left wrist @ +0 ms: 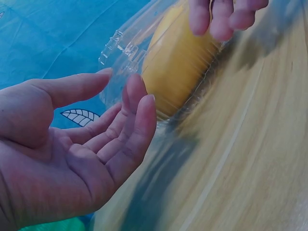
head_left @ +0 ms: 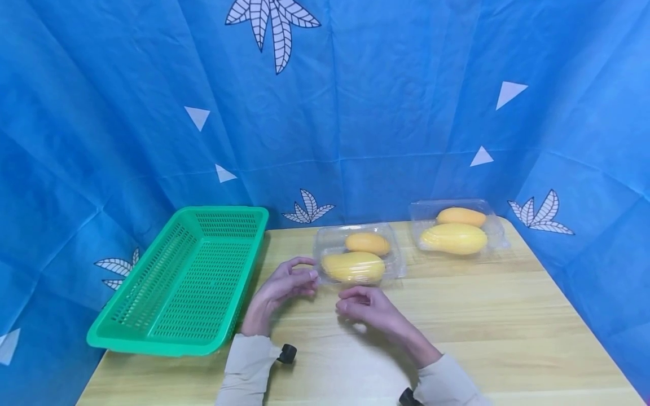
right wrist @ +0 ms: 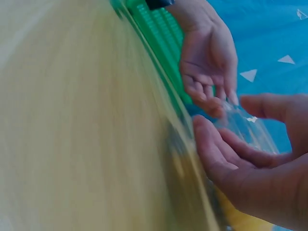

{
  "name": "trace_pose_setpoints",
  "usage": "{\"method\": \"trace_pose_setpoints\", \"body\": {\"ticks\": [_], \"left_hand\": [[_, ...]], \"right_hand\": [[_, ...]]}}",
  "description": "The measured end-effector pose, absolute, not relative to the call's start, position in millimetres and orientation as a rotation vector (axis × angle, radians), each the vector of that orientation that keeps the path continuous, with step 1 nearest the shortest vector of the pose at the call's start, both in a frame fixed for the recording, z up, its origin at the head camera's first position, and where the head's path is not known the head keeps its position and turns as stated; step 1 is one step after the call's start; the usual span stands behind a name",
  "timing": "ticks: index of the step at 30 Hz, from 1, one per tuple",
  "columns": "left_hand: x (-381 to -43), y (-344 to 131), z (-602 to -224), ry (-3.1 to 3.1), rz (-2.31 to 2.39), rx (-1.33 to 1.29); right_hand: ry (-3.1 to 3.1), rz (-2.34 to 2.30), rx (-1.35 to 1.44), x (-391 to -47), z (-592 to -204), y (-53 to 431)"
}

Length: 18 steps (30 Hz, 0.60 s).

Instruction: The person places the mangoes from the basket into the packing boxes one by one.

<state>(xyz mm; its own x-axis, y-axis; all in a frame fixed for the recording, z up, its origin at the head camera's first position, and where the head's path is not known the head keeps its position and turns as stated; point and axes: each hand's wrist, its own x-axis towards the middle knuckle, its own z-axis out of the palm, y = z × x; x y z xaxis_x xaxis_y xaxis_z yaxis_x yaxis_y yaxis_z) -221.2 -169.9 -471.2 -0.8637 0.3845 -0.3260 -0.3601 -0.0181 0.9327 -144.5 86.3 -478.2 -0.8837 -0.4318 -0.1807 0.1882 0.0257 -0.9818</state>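
A clear plastic clamshell box (head_left: pixel 325 239) stands at the back middle of the table, holding a yellow mango-like fruit (head_left: pixel 354 267) in front and a smaller orange one (head_left: pixel 368 243) behind. My left hand (head_left: pixel 286 285) is at the box's left front corner, fingers loosely bent, thumb apart from them; whether a fingertip touches the plastic is unclear. Just before the box's front edge, my right hand (head_left: pixel 370 307) hovers with relaxed, bent fingers and nothing in it. The left wrist view shows the box's hinged edge (left wrist: pixel 115 50) beyond my left fingers.
To the left lies a green perforated plastic basket (head_left: pixel 244 282) with nothing in it. Another clear box (head_left: pixel 424 211) with two similar fruits (head_left: pixel 453 238) is at the back right. Blue patterned cloth (head_left: pixel 386 113) hangs behind the wooden table (head_left: pixel 508 327) and at its sides.
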Motion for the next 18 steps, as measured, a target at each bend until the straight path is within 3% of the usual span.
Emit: {"method": "trace_pose_setpoints", "body": {"ticks": [18], "left_hand": [[-224, -158, -475, 1.753, 2.05, -0.047]], "right_hand": [[1.409, -2.376, 0.177, -159, -487, 53]]}}
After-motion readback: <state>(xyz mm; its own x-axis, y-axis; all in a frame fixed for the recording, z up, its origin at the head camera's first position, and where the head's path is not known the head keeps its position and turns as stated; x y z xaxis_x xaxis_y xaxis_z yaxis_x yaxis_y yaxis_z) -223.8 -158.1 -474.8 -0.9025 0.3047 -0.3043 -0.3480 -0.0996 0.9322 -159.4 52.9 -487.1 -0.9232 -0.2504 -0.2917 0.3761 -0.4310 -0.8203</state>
